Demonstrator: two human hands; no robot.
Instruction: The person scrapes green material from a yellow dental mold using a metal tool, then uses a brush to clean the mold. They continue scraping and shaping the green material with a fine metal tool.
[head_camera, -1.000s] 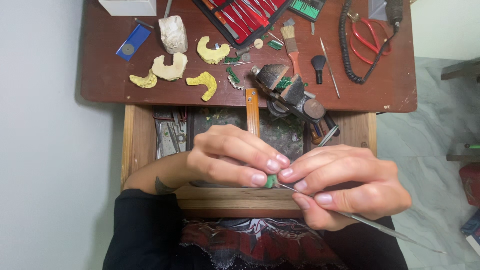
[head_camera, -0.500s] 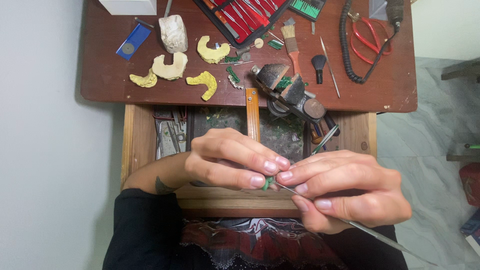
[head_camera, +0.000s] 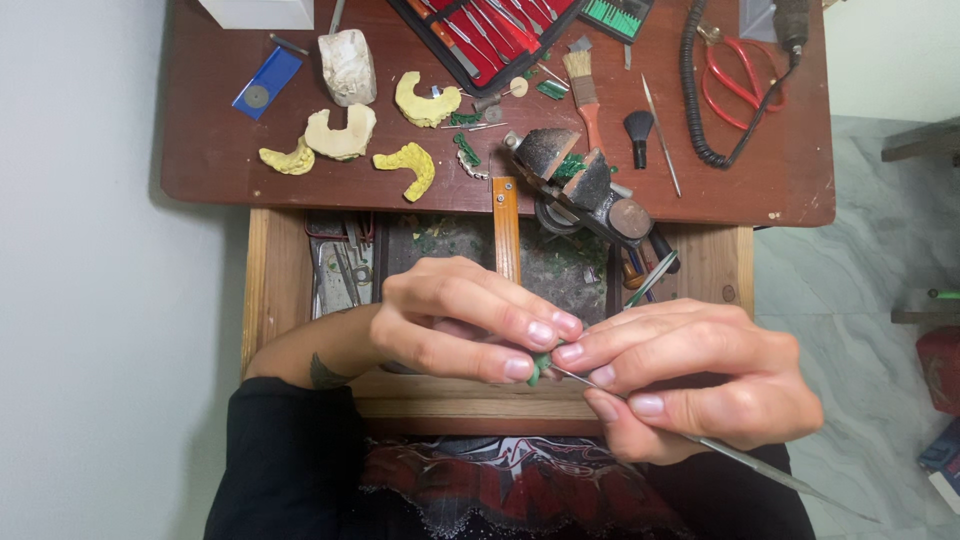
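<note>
Head view: a small green wax piece (head_camera: 541, 366) is pinched in the left hand (head_camera: 455, 320) fingertips above an open wooden drawer (head_camera: 272, 290). The right hand (head_camera: 690, 385) grips a thin metal carving tool (head_camera: 740, 458), tip touching the wax. Light, short strokes with braced fingers would suit best. Fingers hide most of the wax; its shape is unclear.

Your dark red-brown wooden bench (head_camera: 220, 170) carries four yellowish dental casts (head_camera: 345, 133), a white plaster block (head_camera: 348, 66), a blue card (head_camera: 264, 84), a red tool case (head_camera: 480, 35), two brushes (head_camera: 584, 95), a small vise (head_camera: 580, 185), red scissors (head_camera: 740, 80) and a coiled black cord (head_camera: 695, 100). Below it, your open wooden drawer (head_camera: 265, 300) holds metal tools and green shavings.
</note>
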